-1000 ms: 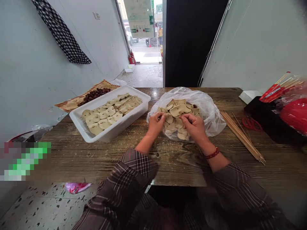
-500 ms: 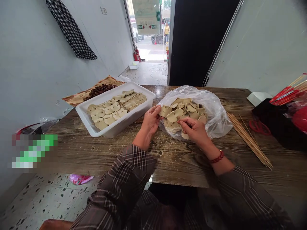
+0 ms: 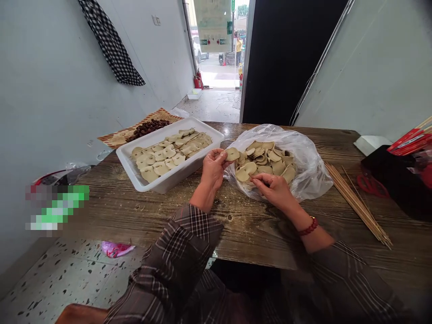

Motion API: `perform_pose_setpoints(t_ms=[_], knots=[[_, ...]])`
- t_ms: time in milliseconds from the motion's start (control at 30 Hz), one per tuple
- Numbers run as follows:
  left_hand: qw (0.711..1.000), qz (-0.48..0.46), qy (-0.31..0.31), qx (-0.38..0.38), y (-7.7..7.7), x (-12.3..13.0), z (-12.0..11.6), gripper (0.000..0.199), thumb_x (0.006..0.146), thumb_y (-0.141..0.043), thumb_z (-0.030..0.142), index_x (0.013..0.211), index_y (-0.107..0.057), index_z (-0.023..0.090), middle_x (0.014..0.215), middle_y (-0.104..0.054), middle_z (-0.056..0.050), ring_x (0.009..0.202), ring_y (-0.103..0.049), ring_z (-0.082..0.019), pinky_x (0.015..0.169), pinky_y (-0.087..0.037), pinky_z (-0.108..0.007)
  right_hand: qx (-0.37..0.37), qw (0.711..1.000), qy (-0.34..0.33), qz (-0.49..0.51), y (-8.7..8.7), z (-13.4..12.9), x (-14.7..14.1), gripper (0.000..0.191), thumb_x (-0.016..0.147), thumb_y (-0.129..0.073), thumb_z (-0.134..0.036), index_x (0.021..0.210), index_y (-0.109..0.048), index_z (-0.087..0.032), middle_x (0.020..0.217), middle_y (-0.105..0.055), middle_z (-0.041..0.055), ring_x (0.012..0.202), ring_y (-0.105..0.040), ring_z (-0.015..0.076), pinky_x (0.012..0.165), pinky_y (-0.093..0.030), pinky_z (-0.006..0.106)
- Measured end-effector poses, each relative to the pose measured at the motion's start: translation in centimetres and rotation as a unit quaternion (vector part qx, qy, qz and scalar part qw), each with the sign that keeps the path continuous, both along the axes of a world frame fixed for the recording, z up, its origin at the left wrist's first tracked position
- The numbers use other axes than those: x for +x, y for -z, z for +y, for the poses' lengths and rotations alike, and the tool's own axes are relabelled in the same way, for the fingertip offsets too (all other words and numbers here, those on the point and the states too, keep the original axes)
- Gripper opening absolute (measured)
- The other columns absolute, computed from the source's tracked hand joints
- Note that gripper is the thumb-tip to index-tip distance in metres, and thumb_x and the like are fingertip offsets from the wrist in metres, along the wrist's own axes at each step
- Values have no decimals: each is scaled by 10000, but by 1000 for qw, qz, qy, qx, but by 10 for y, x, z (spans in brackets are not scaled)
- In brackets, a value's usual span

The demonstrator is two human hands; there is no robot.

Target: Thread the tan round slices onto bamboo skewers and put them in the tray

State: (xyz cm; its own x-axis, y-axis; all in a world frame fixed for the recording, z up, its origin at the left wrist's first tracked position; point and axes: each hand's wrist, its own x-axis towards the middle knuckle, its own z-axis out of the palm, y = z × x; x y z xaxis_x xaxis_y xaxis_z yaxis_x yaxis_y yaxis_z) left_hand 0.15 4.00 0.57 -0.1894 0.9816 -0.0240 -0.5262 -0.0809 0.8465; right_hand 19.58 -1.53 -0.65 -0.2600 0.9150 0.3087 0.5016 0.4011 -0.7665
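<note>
Pinched in my left hand (image 3: pixel 213 168) is a thin, round beige slice (image 3: pixel 232 154) of soft-looking food, with a small dark slit or mark in its middle. My right hand (image 3: pixel 272 188) is closed at the fingertips on the lower edge of another beige slice (image 3: pixel 246 171). Both hands are at the near left side of a clear plastic bag (image 3: pixel 308 173), which lies open around a heap of loose slices (image 3: pixel 278 167). To the left stands a white plastic tray (image 3: pixel 168 181) holding rows of slices on thin sticks (image 3: pixel 158 168).
Bamboo skewers (image 3: pixel 359 204) lie right of the bag, near red-handled scissors (image 3: pixel 371 185) and a black holder (image 3: pixel 398 180) with red-wrapped sticks. Behind the tray, dark red pieces (image 3: pixel 151 128) rest on patterned paper (image 3: pixel 116 138). A doorway with a person (image 3: pixel 238 50) outside is beyond the table.
The view has shifted slightly, so the scene sits further right and lower. The slices in my two hands are further apart, the right one lower over the heap.
</note>
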Motion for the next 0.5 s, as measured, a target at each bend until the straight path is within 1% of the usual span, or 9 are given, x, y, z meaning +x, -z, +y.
perform_pose_setpoints(t_ms=[167,300,500], knots=[[1000,5,13,22,0,2,-2,308,650,-799,208,799,-532,168,726,-607,38,650,-609,-82,662,-566,-246,-4,1000,5,-11,4,2,2,302,898,-522,-386,844,-737,-182,517,-585,-4,537,-531,151,537,-355,257],[998,22,27,47,-1,5,-5,333,612,-828,234,791,-556,165,733,-597,37,669,-591,-81,671,-566,-248,-2,1000,13,-12,6,3,2,305,905,-526,-385,835,-730,-170,510,-578,-4,540,-534,150,538,-356,254],[998,45,24,48,1,8,-5,315,584,-833,237,758,-584,155,785,-574,34,735,-586,-84,723,-555,-253,7,999,30,-19,5,2,2,289,911,-528,-357,813,-725,-168,515,-589,-1,562,-553,154,556,-365,256]])
